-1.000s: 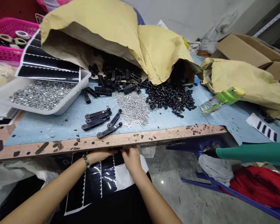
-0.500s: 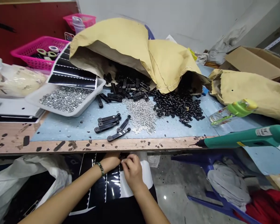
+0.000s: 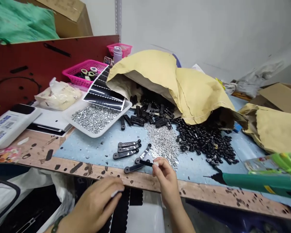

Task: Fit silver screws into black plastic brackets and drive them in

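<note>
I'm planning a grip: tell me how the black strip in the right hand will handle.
The black strip looks small and narrow, so probably light. It juts nearly straight from the right hand, suggesting some stiffness.

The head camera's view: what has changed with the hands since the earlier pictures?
The hands have parted. The right hand has risen from the sheet to above the table edge, pinching a small black strip near the black parts. The left hand stays lower. The view swung left. The tray, paper bags and metal pins stayed put.
</note>
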`<state>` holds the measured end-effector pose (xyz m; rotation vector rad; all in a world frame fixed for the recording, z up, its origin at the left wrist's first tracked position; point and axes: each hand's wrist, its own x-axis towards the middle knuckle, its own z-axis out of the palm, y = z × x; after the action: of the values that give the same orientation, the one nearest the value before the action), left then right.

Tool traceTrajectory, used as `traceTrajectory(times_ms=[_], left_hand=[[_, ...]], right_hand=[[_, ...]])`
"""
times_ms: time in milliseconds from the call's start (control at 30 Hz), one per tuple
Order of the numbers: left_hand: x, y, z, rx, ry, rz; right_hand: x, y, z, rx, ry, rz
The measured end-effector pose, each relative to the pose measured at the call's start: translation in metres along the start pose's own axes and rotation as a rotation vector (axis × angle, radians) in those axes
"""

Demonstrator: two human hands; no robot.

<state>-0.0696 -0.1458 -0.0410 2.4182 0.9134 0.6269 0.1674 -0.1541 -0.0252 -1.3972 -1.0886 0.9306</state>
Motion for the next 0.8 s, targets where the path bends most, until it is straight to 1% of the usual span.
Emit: traceTrajectory(times_ms=[67, 100, 167, 267, 367, 467, 667, 800], left_hand=[[0.012, -0.009, -0.016, 0.142, 0.17, -0.018], [0.019, -0.015, -0.021, 0.207, 0.215, -0.029], [0.033, -0.028, -0.026, 0.3, 0.234, -0.049], [0.047, -0.041, -0.027, 0.371, 0.193, -0.065], [0.054, -0.046, -0.026, 0.4, 0.156, -0.067], [0.055, -0.049, -0.026, 0.382, 0.145, -0.07], [0.053, -0.051, -0.026, 0.335, 0.092, -0.097], [0.056, -0.051, -0.025, 0.298, 0.118, -0.105]], right_hand=[[0.03, -0.006, 0.012, 0.018, -0.06, 0.017], [0.044, -0.006, 0.019, 0.028, -0.091, 0.028], [0.066, -0.006, 0.031, 0.035, -0.148, 0.05], [0.087, -0.003, 0.045, 0.008, -0.202, 0.068], [0.096, 0.002, 0.054, -0.065, -0.234, 0.056], [0.097, 0.005, 0.059, -0.168, -0.225, 0.017], [0.099, 0.007, 0.06, -0.245, -0.218, -0.029], [0.1, 0.007, 0.06, -0.275, -0.236, -0.027]])
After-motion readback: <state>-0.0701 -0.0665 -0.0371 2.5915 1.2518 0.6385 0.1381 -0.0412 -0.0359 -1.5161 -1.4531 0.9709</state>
